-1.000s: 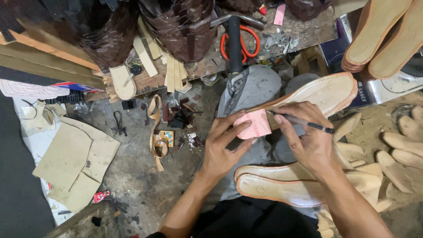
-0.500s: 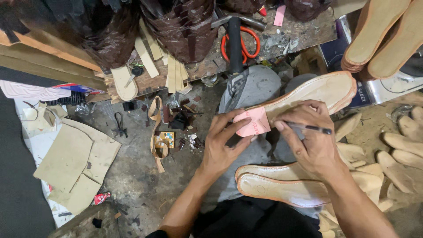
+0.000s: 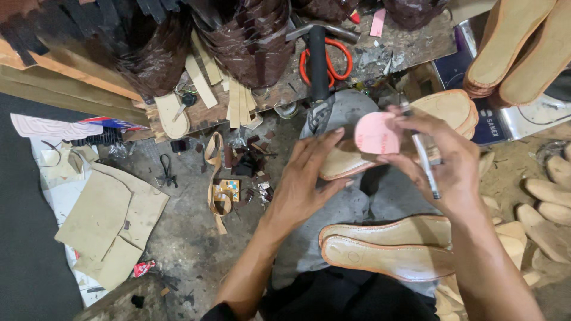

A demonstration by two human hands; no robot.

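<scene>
Here, right hand [image 3: 443, 157] lifts round pink label [image 3: 376, 133].

sole [image 3: 342, 163] middle hidden behind right hand [image 3: 443, 163], stacked soles [image 3: 511, 47] cut off top

The dirty floor [image 3: 178, 249] carries flat cardboard pieces [image 3: 110, 229], small leather scraps [image 3: 247, 163] and a tan strap [image 3: 215, 190]. At right lie pale soles [image 3: 547, 202].
</scene>
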